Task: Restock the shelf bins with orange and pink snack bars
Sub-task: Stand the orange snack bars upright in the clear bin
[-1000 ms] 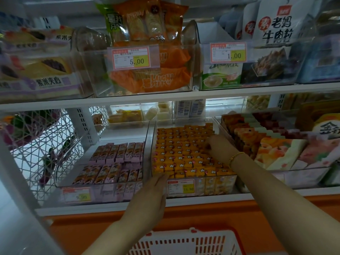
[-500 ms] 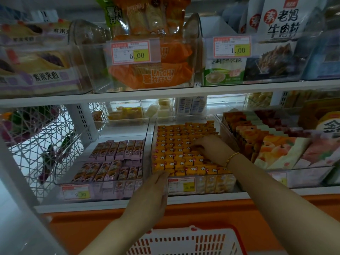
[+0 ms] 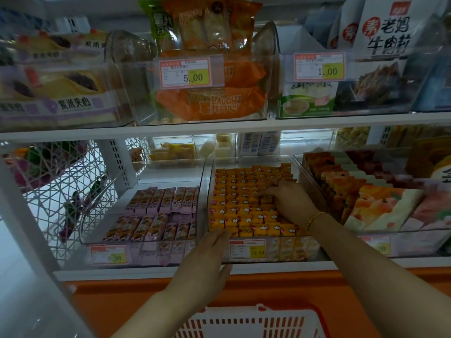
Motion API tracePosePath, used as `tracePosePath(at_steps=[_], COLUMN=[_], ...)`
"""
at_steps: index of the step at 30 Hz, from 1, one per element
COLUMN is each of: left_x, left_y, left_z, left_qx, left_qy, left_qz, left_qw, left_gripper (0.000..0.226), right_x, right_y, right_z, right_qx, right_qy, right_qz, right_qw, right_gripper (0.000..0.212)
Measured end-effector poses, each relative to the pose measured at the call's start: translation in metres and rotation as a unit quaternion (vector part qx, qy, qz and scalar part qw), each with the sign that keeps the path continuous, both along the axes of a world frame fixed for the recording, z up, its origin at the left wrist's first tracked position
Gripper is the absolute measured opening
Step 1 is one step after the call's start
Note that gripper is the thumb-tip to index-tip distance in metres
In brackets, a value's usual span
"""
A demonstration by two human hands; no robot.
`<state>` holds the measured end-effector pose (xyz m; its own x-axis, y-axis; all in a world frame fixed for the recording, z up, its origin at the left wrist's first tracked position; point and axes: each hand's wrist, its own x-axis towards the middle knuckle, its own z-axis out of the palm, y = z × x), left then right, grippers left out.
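Orange snack bars (image 3: 239,211) are filling the clear middle bin (image 3: 249,160) on the lower shelf (image 3: 268,269), with pink snack bars (image 3: 158,208) lying in the bin just to its left. The right hand (image 3: 289,202) is reaching into the orange rows, its fingers (image 3: 266,192) bending onto the bars; whether they are pinching one cannot be told. The left hand (image 3: 205,263) is resting at that bin's front rim, fingers straight, holding nothing.

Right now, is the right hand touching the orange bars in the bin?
Touching. The head view shows the right hand with its fingertips bent down onto the rows of orange bars, with no gap visible between them.
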<state>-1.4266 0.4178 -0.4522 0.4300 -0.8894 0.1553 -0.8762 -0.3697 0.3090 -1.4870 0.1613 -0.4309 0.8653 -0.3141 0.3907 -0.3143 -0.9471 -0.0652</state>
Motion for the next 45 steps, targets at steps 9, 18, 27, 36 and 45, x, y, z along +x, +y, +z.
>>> tracePosePath(at_steps=[9, 18, 27, 36, 45], left_x=[0.004, 0.002, 0.002, 0.003, 0.002], left_y=[-0.003, -0.003, -0.003, -0.002, -0.002], left_z=[0.001, -0.001, -0.001, 0.0, 0.0], left_qx=[-0.006, 0.003, -0.004, -0.028, -0.029], left_qy=[0.01, 0.011, 0.005, 0.003, -0.001], left_qz=[-0.01, -0.004, -0.003, -0.013, -0.013], left_qw=[1.0, 1.0, 1.0, 1.0, 0.999], left_gripper=[0.06, 0.064, 0.063, 0.055, 0.057], right_x=[-0.002, 0.007, 0.006, 0.002, 0.008], right_y=[0.007, 0.015, 0.009, 0.007, 0.007], right_z=[0.013, 0.009, -0.001, -0.002, -0.006], right_qx=[0.011, 0.072, 0.136, 0.304, 0.247], right_qy=[0.025, 0.05, -0.036, -0.113, -0.083], right_qz=[-0.005, -0.056, -0.041, 0.022, 0.003], right_qw=[1.0, 0.995, 0.989, 0.946, 0.965], right_gripper=[0.054, 0.031, 0.008, 0.027, 0.004])
